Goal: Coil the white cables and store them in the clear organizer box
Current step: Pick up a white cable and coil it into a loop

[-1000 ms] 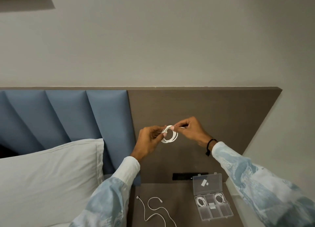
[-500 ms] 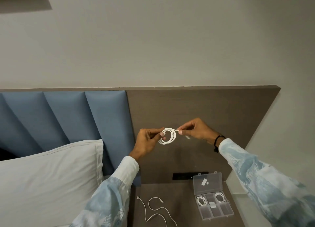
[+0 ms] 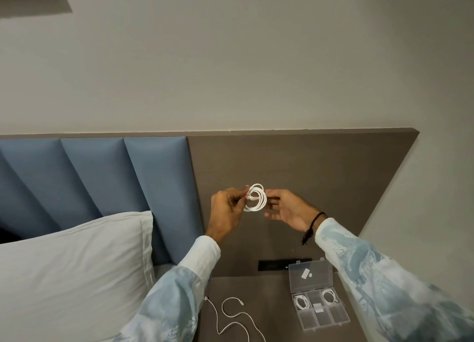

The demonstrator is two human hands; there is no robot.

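A coiled white cable (image 3: 256, 198) hangs in the air in front of the brown headboard panel. My left hand (image 3: 227, 209) pinches its left side between thumb and fingers. My right hand (image 3: 287, 209) is just right of the coil, palm up, fingers spread and touching the loops from behind. Below on the nightstand stands the clear organizer box (image 3: 320, 318) with its lid raised; two small coiled cables lie in its back compartments. A loose white cable (image 3: 230, 316) snakes across the nightstand to the left of the box.
The brown nightstand (image 3: 272, 290) holds the box and the loose cable. A white pillow (image 3: 74, 272) lies at the left against blue padded headboard panels (image 3: 102, 182). A black wall plate (image 3: 279, 264) sits behind the box.
My right hand let go of its pinch on the cable end and opened beside the coil. The coil now hangs from my left hand, turned more upright.
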